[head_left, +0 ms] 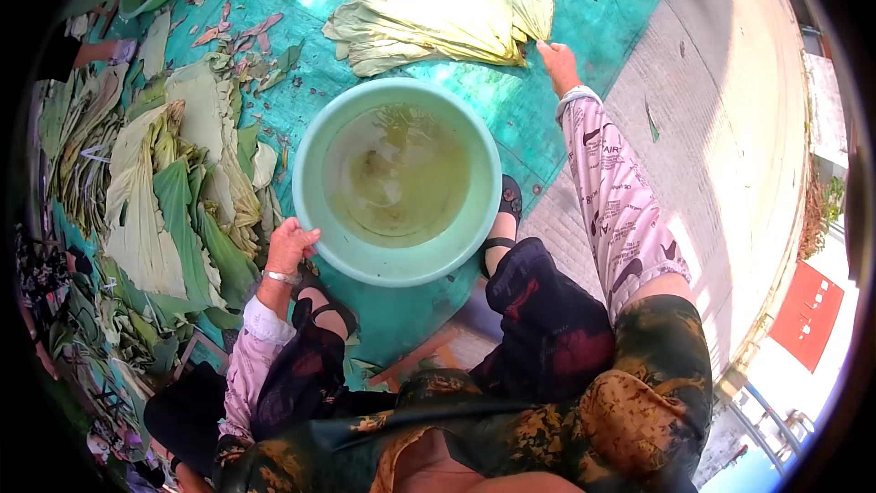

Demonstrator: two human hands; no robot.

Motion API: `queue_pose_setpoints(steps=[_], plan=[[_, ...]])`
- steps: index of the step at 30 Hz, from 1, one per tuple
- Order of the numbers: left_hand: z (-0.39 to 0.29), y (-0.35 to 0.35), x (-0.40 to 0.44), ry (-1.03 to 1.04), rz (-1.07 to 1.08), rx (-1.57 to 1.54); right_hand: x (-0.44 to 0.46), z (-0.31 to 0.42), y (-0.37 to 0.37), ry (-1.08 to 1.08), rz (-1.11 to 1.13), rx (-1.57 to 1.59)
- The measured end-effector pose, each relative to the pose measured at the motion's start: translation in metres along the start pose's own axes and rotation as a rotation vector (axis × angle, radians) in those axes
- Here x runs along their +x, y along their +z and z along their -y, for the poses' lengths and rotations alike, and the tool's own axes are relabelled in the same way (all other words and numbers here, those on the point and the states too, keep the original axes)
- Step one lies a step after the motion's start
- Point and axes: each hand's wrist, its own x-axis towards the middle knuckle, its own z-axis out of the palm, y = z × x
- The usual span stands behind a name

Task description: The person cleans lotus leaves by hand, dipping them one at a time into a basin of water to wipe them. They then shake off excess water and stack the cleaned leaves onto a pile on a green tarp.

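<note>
Plainly, the right hand (559, 68) pinches the leaf bundle (447, 9), fanned toward ten o'clock, left hand (289, 245) half-curled at the basin (401, 276)'s eight-o'clock rim, grip unclear, concrete (680, 82) stretching toward two.

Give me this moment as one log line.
left hand: at basin rim | right hand: at gathered end of leaf bundle, grip unclear | basin: murky water inside | leaf bundle: on green tarp, beyond basin

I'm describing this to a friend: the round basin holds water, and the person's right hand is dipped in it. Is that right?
Not quite: the basin holds water, but the head view shows the right hand outside it, at the pale leaves.
</note>
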Motion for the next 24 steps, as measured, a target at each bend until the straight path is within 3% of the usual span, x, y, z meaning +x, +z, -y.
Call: queue_pose_setpoints(steps=[4,7,16,24], plan=[[-0.002,-0.001,0.001,-0.024,0.027,-0.005,0.003,0.013,-0.011,0.286,0.102,0.385],[-0.004,0.001,-0.001,-0.056,0.016,-0.035,-0.002,0.022,-0.012,0.298,0.216,0.605],[0.003,-0.007,0.008,-0.062,0.079,-0.037,0.012,0.015,-0.001,0.37,0.228,0.863],[-0.009,0.002,0.004,-0.098,0.074,-0.1,0.023,0.018,0.006,0.439,0.064,0.982]])
